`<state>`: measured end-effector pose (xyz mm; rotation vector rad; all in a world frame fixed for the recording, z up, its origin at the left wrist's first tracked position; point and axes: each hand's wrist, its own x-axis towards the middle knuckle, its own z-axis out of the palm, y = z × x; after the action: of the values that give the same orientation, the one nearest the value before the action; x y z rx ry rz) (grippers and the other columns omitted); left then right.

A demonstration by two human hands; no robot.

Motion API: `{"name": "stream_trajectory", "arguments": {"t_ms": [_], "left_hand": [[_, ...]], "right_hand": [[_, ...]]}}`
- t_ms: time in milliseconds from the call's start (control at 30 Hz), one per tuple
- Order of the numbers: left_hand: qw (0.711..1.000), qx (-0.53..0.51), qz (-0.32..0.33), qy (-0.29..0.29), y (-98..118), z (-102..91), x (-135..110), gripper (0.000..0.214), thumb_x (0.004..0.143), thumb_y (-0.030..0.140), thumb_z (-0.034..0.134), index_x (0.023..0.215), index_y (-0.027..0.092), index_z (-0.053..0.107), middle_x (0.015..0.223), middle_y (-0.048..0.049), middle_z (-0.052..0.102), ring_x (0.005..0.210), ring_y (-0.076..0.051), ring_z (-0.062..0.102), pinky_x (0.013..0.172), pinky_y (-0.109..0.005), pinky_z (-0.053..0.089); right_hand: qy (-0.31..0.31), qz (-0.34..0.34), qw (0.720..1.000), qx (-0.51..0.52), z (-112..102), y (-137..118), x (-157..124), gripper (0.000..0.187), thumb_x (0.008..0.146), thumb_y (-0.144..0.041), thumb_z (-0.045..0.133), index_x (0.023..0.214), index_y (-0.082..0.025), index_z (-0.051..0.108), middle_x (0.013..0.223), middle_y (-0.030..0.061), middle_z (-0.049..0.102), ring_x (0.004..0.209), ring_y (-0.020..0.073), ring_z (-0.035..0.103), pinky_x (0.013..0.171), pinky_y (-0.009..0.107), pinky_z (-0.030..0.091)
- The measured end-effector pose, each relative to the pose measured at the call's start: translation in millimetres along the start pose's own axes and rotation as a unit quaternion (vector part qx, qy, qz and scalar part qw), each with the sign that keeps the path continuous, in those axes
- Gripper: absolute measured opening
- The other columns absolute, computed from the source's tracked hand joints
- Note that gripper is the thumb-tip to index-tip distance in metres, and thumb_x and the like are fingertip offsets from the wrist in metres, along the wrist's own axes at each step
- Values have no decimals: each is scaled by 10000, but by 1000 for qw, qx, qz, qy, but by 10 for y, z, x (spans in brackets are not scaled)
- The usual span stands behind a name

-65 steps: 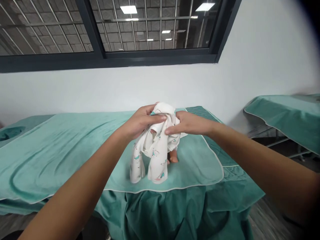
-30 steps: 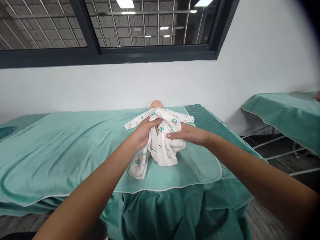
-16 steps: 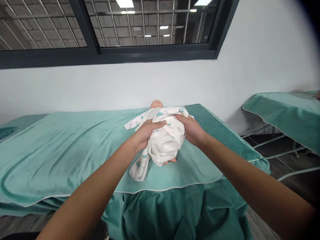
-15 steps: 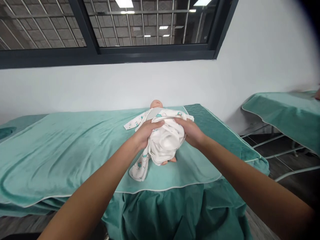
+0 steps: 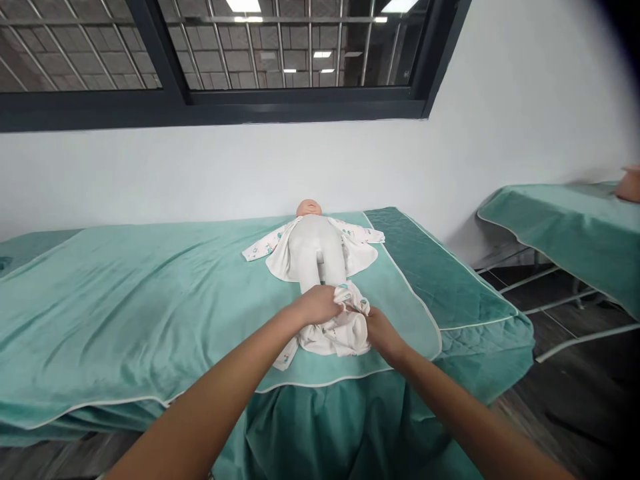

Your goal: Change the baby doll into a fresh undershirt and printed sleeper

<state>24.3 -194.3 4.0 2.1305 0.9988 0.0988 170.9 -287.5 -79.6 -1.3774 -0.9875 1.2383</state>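
A baby doll (image 5: 317, 248) lies on its back on a green towel (image 5: 200, 293), head toward the wall, with a pale cloth body. A white printed top (image 5: 361, 241) lies open under its torso, sleeves spread to both sides. Printed white baby trousers (image 5: 336, 332) are bunched at the doll's feet near the towel's front edge. My left hand (image 5: 316, 305) is closed on the upper left of that bunch. My right hand (image 5: 379, 329) grips its right side. The doll's feet are hidden by the fabric.
The towel covers a massage bed draped in a darker green sheet (image 5: 440, 280), which drops off right in front of me. A second green-covered bed (image 5: 565, 227) stands at the right. A white wall and a dark-framed window (image 5: 215, 60) are behind.
Both hands have slid the bunched garment from the doll's torso down to its feet, toward me. The doll's pale body and legs now show.
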Motion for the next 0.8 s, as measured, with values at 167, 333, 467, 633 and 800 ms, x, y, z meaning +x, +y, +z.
{"name": "stream_trajectory", "arguments": {"t_ms": [167, 333, 467, 633, 800], "left_hand": [[999, 2, 0, -42, -2, 38, -42, 317, 761, 301, 550, 1017, 177, 689, 1067, -43, 658, 936, -162, 589, 769, -203, 400], [976, -206, -22, -67, -61, -3, -181, 457, 809, 487, 580, 1132, 171, 646, 1129, -49, 638, 975, -148, 600, 768, -193, 443], [920, -364, 6, -145, -152, -107, -234, 651, 711, 487, 730, 1260, 176, 573, 1276, -90, 568, 1091, -153, 589, 884, -218, 477], [935, -347, 37, -56, -228, -329, -63, 631, 663, 392, 770, 1198, 128, 565, 1209, -103, 585, 1061, -153, 588, 890, -228, 472], [970, -215, 65, 97, -258, -426, 259, 475, 715, 408, 691, 1073, 117, 580, 1060, -44, 616, 935, -100, 565, 834, -187, 420]], "right_hand": [[18, -35, 999, -24, 35, 37, 7, 510, 748, -550, 649, 1048, -137, 668, 1011, 87, 658, 980, 201, 595, 876, 296, 491], [89, -96, 991, 13, 10, 100, 182, 453, 771, -535, 612, 971, -129, 613, 1012, 85, 641, 889, 151, 563, 809, 260, 476], [135, -124, 983, 23, -16, 93, 374, 422, 748, -528, 602, 882, -131, 548, 904, 54, 620, 770, 104, 502, 710, 221, 440], [199, -163, 966, 6, 5, -51, 634, 392, 789, -518, 534, 871, -135, 526, 895, 35, 603, 799, 93, 474, 737, 201, 411], [211, -197, 957, -16, 13, -193, 939, 328, 791, -447, 510, 874, -132, 546, 917, 34, 615, 858, 94, 487, 819, 208, 414]]}}
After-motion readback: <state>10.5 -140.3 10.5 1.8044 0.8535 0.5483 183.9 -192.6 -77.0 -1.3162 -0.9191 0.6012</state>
